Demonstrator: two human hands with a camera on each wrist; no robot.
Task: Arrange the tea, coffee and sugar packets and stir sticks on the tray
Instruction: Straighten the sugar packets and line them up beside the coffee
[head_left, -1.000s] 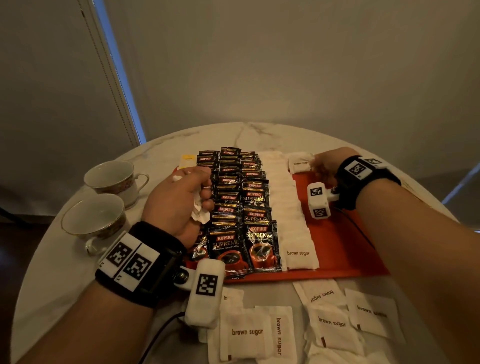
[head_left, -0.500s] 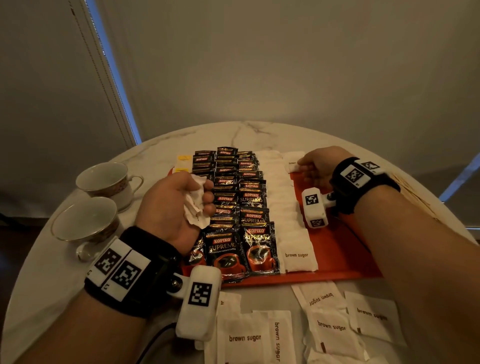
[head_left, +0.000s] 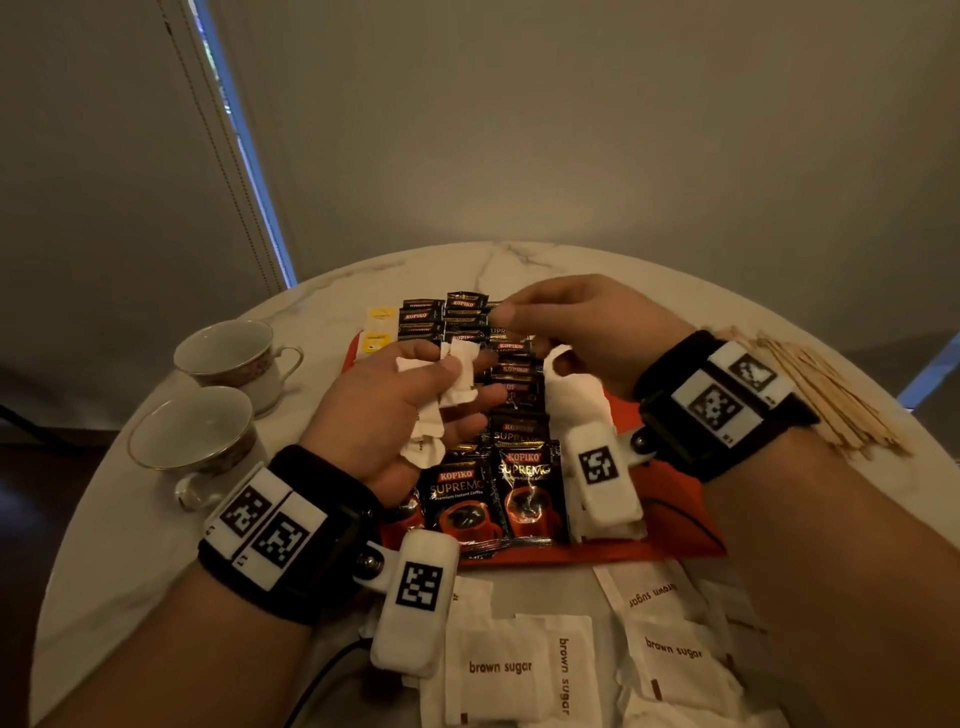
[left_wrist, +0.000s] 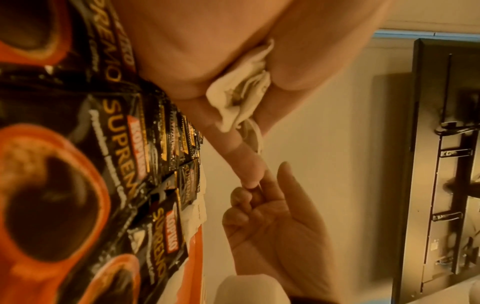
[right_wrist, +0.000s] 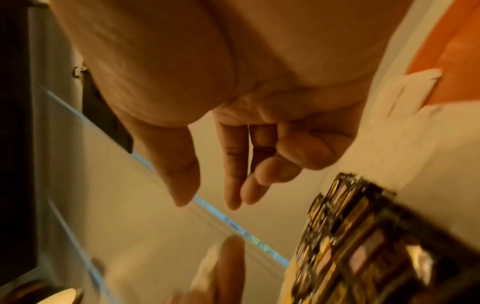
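Sugar packets (head_left: 447, 387) sit gripped in the left hand (head_left: 395, 415) at frame centre; the right hand (head_left: 587, 327), fingers loose, holds nothing above the tray (head_left: 675, 525).

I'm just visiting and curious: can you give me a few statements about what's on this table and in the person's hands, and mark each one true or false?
1. The left hand holds white packets. True.
2. The coffee packets lie on a blue tray. False: the tray is orange-red.
3. Two teacups stand left of the tray. True.
4. The right hand grips a stir stick. False: it holds nothing; the stir sticks lie on the table.
5. Brown sugar packets lie on the table near the person. True.
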